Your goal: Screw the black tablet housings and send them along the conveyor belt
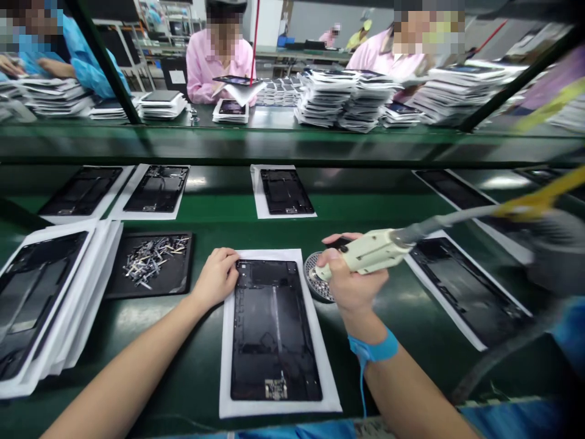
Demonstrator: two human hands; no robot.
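Note:
A black tablet housing [276, 329] lies open side up on a white sheet [225, 390] in front of me. My left hand [218, 272] has its fingers curled against the housing's upper left corner. In my right hand [350, 283] is a pale electric screwdriver [372, 251], its front end over a round metal dish [315, 277] with a speckled top. The fine tip of the driver cannot be made out. A blue wrist strap [375, 347] circles my right wrist.
Left of me, a black tray [155, 286] holds small loose parts [155, 256], beside stacked housings and sheets [59, 292]. Another housing [470, 280] lies at right. More housings [286, 190] line the belt beyond. The screwdriver's cable [448, 218] runs off right. Co-workers sit across, behind stacks [324, 97].

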